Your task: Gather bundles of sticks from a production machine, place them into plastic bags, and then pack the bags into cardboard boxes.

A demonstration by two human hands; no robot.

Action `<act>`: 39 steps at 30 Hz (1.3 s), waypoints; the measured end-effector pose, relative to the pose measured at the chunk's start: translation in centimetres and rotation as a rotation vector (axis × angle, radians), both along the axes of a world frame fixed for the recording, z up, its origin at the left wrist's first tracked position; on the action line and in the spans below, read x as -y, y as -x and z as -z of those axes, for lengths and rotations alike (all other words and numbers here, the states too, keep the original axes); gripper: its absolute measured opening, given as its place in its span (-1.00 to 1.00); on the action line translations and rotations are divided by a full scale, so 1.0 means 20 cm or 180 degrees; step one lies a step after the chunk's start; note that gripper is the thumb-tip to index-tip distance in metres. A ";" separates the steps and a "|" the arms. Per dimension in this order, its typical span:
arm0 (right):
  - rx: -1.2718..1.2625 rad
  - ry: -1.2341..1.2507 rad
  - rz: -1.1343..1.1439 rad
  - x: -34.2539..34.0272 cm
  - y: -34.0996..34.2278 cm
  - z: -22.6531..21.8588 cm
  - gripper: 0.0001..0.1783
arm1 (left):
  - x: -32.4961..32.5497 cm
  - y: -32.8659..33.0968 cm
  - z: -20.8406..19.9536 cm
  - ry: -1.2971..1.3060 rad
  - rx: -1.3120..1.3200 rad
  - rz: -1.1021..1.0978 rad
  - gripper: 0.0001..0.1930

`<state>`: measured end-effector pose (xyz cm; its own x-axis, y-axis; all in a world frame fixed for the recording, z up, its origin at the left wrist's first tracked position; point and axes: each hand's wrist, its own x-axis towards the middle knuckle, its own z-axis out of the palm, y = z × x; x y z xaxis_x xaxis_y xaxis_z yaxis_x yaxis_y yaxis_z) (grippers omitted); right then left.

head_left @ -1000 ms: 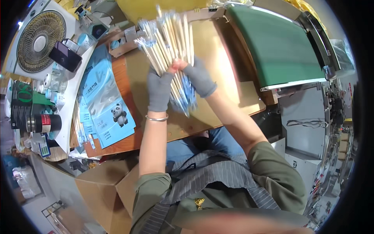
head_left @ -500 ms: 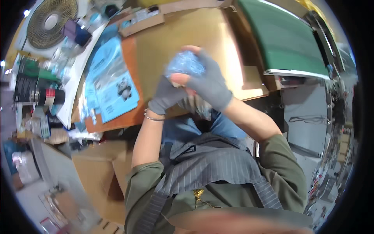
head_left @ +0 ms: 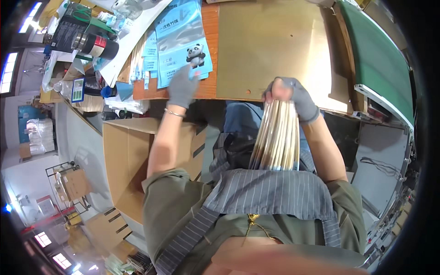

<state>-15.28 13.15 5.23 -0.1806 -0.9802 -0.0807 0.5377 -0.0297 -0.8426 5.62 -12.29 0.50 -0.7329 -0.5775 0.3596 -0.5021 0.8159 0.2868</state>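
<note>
A bundle of thin wrapped chopsticks hangs down from my right hand, whose gloved fingers close round its top end. The bundle's lower end lies over my lap, close to the striped apron. My left hand, in the same kind of grey fingerless glove, is at the lower edge of a stack of flat blue plastic bags with a panda picture. Its fingertips touch the top bag near the panda. Most of its fingers are smeared or hidden, so I cannot tell whether they pinch the bag.
A cardboard sheet covers much of the orange table. The green conveyor belt with a metal edge runs along the right. An open cardboard box stands below left. A black flask lies at the upper left.
My left hand has left the bundle and moved to the blue bags. My right hand has lowered the bundle toward my lap, now pointing downward. The view has shifted left.
</note>
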 end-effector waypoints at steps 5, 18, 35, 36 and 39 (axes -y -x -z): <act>0.0093 0.0104 0.0163 -0.04 -0.03 -0.03 -0.77 | 0.39 -0.27 0.21 0.0851 0.1336 0.0461 -0.65; -0.0040 0.0042 0.0296 -0.05 -0.03 -0.02 -0.77 | 0.32 -0.34 0.26 0.0102 0.0177 0.0447 -0.72; -0.0086 -0.0138 0.0337 -0.09 -0.01 0.02 -0.77 | 0.34 -0.11 -0.04 0.0556 0.0661 -0.0087 -0.62; -0.0041 -0.0151 0.0348 -0.09 -0.01 0.02 -0.78 | 0.31 -0.06 -0.07 0.0371 0.0835 -0.0264 -0.63; -0.0067 -0.0179 0.0360 -0.09 0.00 0.00 -0.79 | 0.28 0.01 -0.06 0.0077 0.0995 -0.0244 -0.67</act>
<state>-15.18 14.95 5.18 -0.2919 -0.9476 -0.1300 0.5158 -0.0414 -0.8557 5.37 -17.95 1.60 -0.7648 -0.6293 0.1381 -0.6230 0.7770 0.0902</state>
